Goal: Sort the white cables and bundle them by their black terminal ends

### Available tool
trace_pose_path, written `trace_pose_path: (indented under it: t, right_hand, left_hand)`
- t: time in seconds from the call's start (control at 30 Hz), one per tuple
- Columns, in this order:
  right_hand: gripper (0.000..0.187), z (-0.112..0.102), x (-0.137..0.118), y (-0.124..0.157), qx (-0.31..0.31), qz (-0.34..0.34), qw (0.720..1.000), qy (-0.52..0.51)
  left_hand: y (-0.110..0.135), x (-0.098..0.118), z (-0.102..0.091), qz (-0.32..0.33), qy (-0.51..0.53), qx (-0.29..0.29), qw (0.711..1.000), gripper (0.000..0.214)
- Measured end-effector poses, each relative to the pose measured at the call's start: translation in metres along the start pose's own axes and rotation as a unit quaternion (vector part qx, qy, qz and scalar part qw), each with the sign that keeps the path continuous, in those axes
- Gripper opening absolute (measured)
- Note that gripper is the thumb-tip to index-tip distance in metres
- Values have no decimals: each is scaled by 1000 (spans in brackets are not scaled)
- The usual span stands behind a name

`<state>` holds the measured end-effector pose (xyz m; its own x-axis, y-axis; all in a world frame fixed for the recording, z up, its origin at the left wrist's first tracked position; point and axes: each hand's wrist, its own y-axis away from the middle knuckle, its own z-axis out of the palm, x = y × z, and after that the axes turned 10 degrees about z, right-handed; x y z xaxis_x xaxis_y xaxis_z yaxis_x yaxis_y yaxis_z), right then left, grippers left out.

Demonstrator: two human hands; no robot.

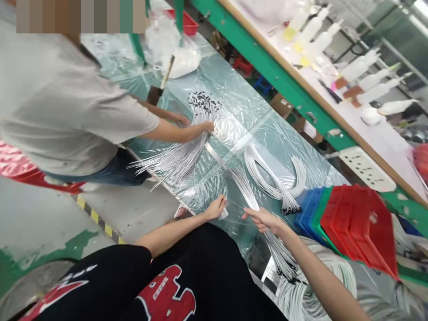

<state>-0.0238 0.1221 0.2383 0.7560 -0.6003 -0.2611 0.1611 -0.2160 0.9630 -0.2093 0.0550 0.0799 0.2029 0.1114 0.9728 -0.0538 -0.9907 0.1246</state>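
Note:
My right hand [262,219] is closed around a bundle of thin white wires [245,189], near the table's front edge. The dark-tipped ends [289,269] of that bundle hang down past my hand. My left hand [216,207] is pinched shut a short way to the left, apart from the wires. A faint, thin line seems to run between my two hands, but what my left fingers hold is too small to make out. Beside that hand a small pale strip [223,215] shows at the table edge.
A co-worker's hands [207,126] hold a larger wire bundle [187,151] at the left. Other wire bundles [264,174] lie on the plastic-covered table [230,89]. Stacked red, green and blue bins [357,227] stand right, above coiled cable [321,263]. A green-edged bench [267,67] holds bottles.

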Motion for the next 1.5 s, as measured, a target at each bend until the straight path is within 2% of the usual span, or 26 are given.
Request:
trace_pose_path:
  t: [0.1, 0.23, 0.37, 0.5, 0.63, 0.8, 0.9, 1.1, 1.23, 1.37, 1.43, 1.5]
  right_hand:
    - [46, -7, 3, -4, 8, -12, 1000, 2]
    - [53, -15, 11, -11, 33, -13, 999, 5]
    - [60, -16, 13, -26, 75, -23, 996, 35]
    - [54, -6, 3, -41, 95, -49, 992, 69]
    - [44, 4, -10, -47, 90, -74, 988, 102]
    - [54, 7, -17, -46, 92, -84, 979, 158]
    - [54, 9, -18, -45, 88, -85, 978, 170]
    - [55, 20, -19, -40, 97, -93, 975, 174]
    - [61, 24, -16, -36, 114, -82, 972, 191]
    - [60, 25, -9, -39, 134, -80, 969, 192]
    - [58, 25, -6, -39, 137, -88, 969, 185]
    - [55, 25, -3, -38, 139, -98, 970, 174]
  left_hand:
    - [-11, -16, 2, 17, -66, -61, 996, 33]
    - [-18, -11, -14, 91, -135, -135, 977, 28]
    - [-21, 17, -39, 196, -161, -211, 944, 24]
    - [-26, 51, -53, 253, -160, -262, 917, 29]
    - [-38, 85, -58, 272, -144, -282, 909, 31]
    - [-57, 113, -60, 232, -117, -274, 926, 29]
    - [-66, 116, -59, 234, -128, -268, 926, 27]
    - [-82, 108, -51, 257, -179, -263, 913, 15]
    - [-86, 108, -47, 264, -204, -265, 905, 34]
    - [-87, 110, -45, 278, -198, -339, 876, 12]
    - [-88, 109, -43, 280, -193, -376, 862, 25]
    - [-88, 109, -41, 282, -192, -388, 856, 31]
